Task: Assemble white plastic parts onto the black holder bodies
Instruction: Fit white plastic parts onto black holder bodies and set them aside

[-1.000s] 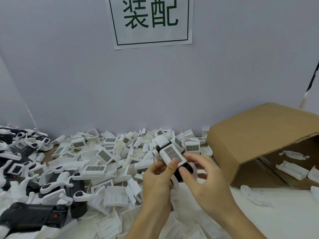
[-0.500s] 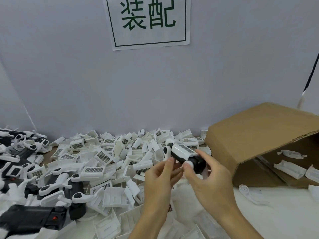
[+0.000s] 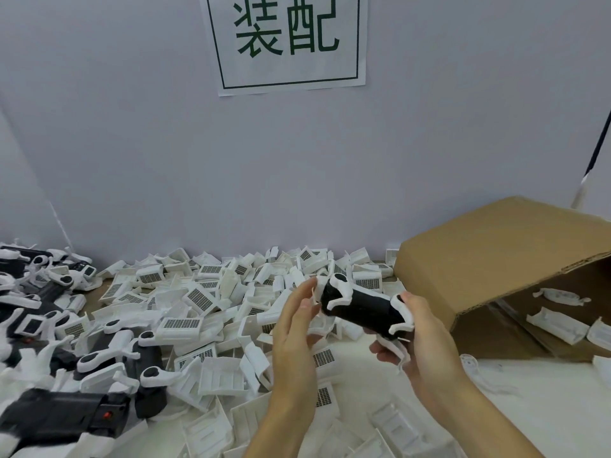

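The table (image 3: 545,408) is white where bare, at the right front, and runs back to a pale wall. A loose heap of white parts (image 3: 211,312), many with dark grilles, covers its middle from the wall to the near edge, and finished black holders (image 3: 66,414) with white fittings are piled at the left. A cardboard box (image 3: 496,256) lies on its side at the right, its opening toward the viewer with a few white pieces (image 3: 555,325) inside, and one thin white clip (image 3: 476,368) lies on the bare surface just before it.
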Demonstrator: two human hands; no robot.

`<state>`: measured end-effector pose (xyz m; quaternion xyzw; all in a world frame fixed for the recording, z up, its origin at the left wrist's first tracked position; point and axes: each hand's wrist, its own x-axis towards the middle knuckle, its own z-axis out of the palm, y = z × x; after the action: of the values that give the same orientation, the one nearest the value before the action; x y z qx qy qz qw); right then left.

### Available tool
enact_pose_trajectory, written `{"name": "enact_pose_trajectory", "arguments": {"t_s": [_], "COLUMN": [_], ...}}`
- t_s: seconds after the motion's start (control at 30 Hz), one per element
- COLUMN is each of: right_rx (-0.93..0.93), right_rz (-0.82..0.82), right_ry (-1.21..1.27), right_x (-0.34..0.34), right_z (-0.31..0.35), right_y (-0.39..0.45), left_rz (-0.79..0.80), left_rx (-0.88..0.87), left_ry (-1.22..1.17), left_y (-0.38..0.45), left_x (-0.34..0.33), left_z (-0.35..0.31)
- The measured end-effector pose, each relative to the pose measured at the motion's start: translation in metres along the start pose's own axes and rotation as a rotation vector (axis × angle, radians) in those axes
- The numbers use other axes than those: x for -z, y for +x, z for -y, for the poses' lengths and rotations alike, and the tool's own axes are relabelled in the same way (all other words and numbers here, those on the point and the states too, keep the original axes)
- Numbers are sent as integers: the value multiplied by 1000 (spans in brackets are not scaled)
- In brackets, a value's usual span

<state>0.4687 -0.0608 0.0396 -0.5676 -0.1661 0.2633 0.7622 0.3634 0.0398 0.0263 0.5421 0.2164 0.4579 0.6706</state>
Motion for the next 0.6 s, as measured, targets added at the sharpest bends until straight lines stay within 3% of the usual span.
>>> {"name": "enact_pose_trajectory", "arguments": {"t_s": [0.33, 0.6], "right_rx": [-319, -401], "right_rz": [177, 200], "right_ry": [79, 104], "right_x": [4, 7], "right_z": [1, 0], "right_y": [0, -1], "left_rz": [71, 71], "left_rx": [23, 23], "left_ry": [-213, -248], "left_y": [-2, 1], "left_x": [0, 0], "left_z": [-4, -1]}}
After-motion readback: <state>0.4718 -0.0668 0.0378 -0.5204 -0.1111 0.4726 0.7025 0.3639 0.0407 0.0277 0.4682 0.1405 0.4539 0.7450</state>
